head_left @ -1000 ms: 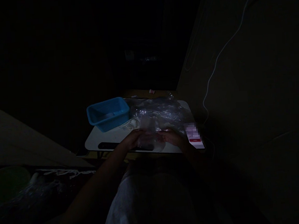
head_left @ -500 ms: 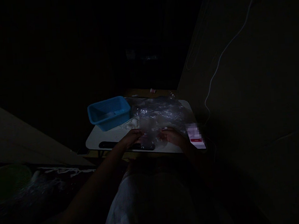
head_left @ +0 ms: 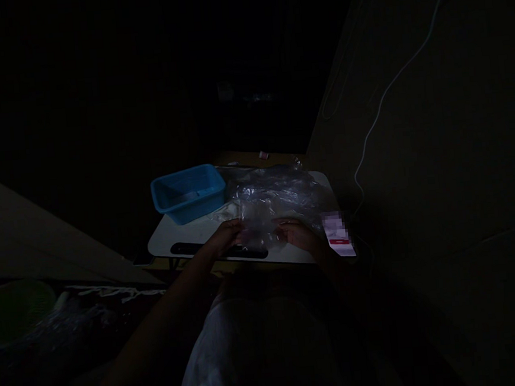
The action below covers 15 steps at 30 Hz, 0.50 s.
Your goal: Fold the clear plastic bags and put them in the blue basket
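Observation:
In dim light, a clear plastic bag point(head_left: 256, 220) stretches between my hands above the front of a small white table point(head_left: 163, 239). My left hand point(head_left: 227, 237) is closed on the bag's left edge. At its right side my right hand point(head_left: 296, 234) grips the plastic, with the fingers partly seen through it. Behind the bag lies a heap of crumpled clear plastic point(head_left: 288, 184). Whether the bag is joined to this heap I cannot tell. A blue plastic basin point(head_left: 191, 207) stands at the table's back left, with something small and hard to make out inside.
A lit phone point(head_left: 338, 234) lies at the table's right edge. The table has a dark slot point(head_left: 186, 248) along its front. A white cable point(head_left: 378, 112) hangs down the right wall. On the floor at left are a green basket point(head_left: 17, 307) and loose plastic point(head_left: 67, 327).
Both hands keep hold of the bag in nearly the same place. The right fingers have shifted slightly along the plastic, and the view has moved a little.

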Each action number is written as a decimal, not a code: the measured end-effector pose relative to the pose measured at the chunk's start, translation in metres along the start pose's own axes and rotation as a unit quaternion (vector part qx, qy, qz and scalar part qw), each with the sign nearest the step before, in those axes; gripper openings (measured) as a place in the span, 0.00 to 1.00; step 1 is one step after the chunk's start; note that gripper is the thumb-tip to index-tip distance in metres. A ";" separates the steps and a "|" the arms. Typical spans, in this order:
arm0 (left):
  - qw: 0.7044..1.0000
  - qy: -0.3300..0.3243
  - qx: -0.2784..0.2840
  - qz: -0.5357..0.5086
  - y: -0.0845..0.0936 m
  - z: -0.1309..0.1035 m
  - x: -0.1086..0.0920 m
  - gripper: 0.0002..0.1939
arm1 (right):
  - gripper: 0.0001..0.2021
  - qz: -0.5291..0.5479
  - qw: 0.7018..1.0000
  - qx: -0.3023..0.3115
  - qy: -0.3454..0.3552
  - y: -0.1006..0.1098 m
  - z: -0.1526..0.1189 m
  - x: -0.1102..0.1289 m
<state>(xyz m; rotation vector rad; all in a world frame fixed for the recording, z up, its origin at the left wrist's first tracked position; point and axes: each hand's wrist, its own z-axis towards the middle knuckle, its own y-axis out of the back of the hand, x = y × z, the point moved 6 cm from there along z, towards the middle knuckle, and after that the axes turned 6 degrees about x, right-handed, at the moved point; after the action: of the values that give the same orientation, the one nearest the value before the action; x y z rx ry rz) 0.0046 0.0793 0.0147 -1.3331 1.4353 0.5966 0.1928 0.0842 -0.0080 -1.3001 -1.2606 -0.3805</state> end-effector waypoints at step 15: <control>0.968 -0.119 0.038 0.217 0.005 0.009 -0.012 0.08 | 0.08 -0.046 0.998 -0.029 -0.022 0.016 0.002 0.007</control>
<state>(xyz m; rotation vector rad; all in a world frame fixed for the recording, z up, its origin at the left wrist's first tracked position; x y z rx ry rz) 0.0013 0.0935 0.0207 -0.8528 1.5383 0.9437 0.2070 0.0941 -0.0107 -1.3076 -1.3579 -0.4585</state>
